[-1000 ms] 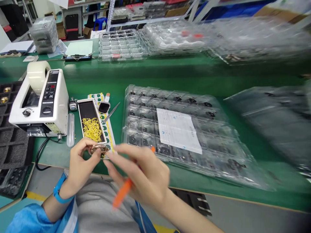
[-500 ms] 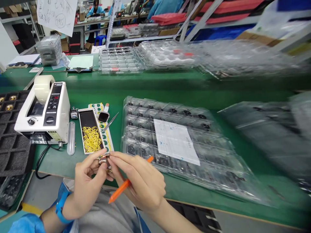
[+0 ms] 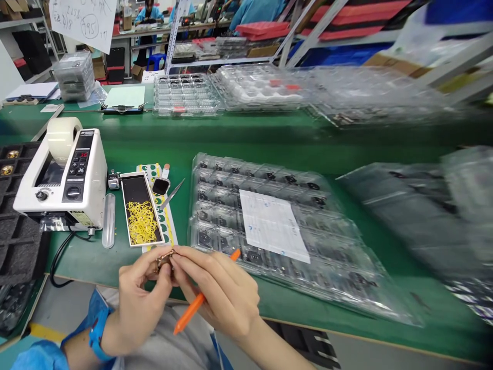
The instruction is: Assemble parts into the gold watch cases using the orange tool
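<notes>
My left hand (image 3: 144, 303), with a blue band on its wrist, is closed around a small gold-coloured metal part (image 3: 165, 258). The fingers hide much of that part. My right hand (image 3: 221, 293) meets it from the other side, fingertips touching the part's edge. An orange pen-shaped stick (image 3: 189, 313) runs through the right hand, its pointed end sloping down to the left. Just beyond the hands lies a shallow white-rimmed box (image 3: 124, 205) with a heap of yellow rings (image 3: 142, 222). Beside it are a sheet with punched holes (image 3: 166, 226), a watch-like square piece (image 3: 160, 186) and tweezers (image 3: 173, 193).
A white tape dispenser (image 3: 88, 180) stands left, near a black foam tray (image 3: 23, 226) with gold parts. Clear plastic trays (image 3: 327, 231) with a paper sheet (image 3: 273, 223) on top cover the right. More trays (image 3: 187, 95) line the raised ledge behind.
The view has shifted slightly, so the bench things sit a little further left. Both hands stay together at the gold part, with the fingers closer around it.
</notes>
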`<state>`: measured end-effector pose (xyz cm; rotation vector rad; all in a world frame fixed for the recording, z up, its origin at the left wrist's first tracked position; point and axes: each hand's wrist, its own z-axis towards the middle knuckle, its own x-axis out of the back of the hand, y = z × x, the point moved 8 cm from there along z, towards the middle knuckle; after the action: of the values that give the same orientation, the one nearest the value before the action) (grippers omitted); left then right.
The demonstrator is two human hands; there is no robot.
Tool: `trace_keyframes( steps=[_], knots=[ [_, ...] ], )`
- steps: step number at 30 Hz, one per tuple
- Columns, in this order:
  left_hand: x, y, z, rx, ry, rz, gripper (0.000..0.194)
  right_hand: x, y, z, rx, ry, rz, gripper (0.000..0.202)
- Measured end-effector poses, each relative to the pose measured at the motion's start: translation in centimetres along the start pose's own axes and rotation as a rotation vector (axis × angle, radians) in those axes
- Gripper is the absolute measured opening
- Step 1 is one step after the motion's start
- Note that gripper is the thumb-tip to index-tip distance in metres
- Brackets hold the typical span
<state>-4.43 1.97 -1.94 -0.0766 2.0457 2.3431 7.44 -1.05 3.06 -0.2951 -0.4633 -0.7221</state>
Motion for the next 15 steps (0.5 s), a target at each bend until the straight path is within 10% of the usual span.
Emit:
trace_keyframes(
  steps=[6,15],
  knots=[
    [-0.3,-0.8,-0.1,0.084,-0.013,-0.111,0.018,-0.3,-0.2,-0.1,-0.038,0.009,-0.014,0.008],
    [-0.4,-2.9,1.0,0.359,-0.119,-0.28,0.023,-0.7,3.8,-0.3,-0.575,-0.33,0.52,0.011]
  ],
)
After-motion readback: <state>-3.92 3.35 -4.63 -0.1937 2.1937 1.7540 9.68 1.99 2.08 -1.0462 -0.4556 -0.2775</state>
